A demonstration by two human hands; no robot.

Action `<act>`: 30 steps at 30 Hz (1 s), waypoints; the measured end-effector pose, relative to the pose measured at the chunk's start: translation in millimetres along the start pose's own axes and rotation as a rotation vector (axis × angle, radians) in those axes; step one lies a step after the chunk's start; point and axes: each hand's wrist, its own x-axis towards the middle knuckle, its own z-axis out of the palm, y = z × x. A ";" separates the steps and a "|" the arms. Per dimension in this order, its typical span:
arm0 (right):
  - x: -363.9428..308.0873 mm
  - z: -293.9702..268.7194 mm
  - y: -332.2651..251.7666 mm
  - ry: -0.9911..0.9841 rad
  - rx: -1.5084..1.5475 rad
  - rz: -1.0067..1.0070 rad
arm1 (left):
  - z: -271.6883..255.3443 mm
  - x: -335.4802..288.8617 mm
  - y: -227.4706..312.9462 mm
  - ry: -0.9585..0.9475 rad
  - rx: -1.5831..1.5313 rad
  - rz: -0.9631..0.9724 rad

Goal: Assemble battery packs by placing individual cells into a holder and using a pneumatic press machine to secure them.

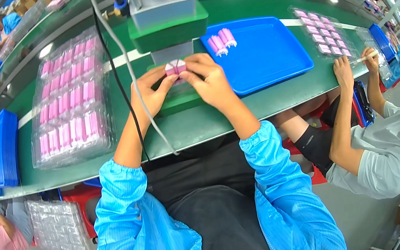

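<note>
Between the fingertips of my left hand (153,87) and my right hand (208,78) is a small pink and white plastic part (175,68). Both thumbs press its near side, and the other fingers curl round its flanks. It sits right below the green press head (169,26), in front of a metal block (172,52) and over a green base (179,100). To the right of my right hand, a blue tray (267,67) carries a few similar pink and white parts (222,40). The undersides of the held part are hidden by my fingers.
Clear blister trays of pink parts (66,95) lie left of my arms. A black cable (120,80) and a grey cable (138,93) hang across my left forearm. Stacked blue trays (5,148) stand far left. At right, a co-worker (370,148) sits near another parts tray (323,33).
</note>
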 end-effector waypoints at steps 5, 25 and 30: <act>-4.9 4.9 11.1 -0.011 0.106 0.079 | -0.2 -0.1 3.0 -0.009 -0.019 -0.033; -7.9 6.0 7.5 -0.027 0.170 0.182 | -1.0 -3.9 5.4 -0.027 -0.082 -0.091; -8.2 5.9 6.1 -0.040 0.127 0.174 | -1.6 -4.8 1.2 -0.029 -0.079 -0.117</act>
